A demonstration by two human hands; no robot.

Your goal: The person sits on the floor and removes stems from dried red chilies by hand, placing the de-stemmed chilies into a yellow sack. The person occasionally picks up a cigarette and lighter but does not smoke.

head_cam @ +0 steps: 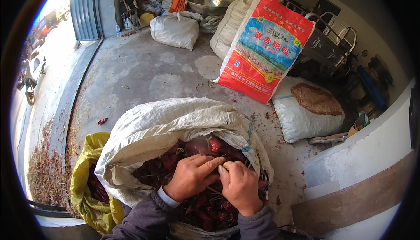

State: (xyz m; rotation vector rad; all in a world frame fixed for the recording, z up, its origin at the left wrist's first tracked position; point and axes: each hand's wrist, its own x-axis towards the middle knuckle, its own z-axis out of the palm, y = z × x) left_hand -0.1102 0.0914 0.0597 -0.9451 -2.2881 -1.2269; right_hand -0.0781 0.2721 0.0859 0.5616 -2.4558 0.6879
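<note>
A large white woven sack (141, 125) stands wide open, its rim rolled back, with dried red chili peppers (203, 212) and their pale stems inside. Over its mouth, my left hand (196, 176) and my right hand (239, 184) meet at the fingertips, thumbs and fingers pinched together. Whatever lies between the fingertips is too small and too covered to make out. A brighter red pepper (215, 144) shows just beyond the fingers. Against the sack's left side rests a yellow woven sack (78, 187), also holding dark red dried peppers (97, 187).
Ahead stand a red and blue printed fertilizer sack (262, 49) and a white stuffed bag (175, 29). A patched white sack (305, 115) lies right, near a brown board (354, 190). Pepper debris (47, 174) covers the doorway ground at left. A cargo tricycle (325, 43) stands behind.
</note>
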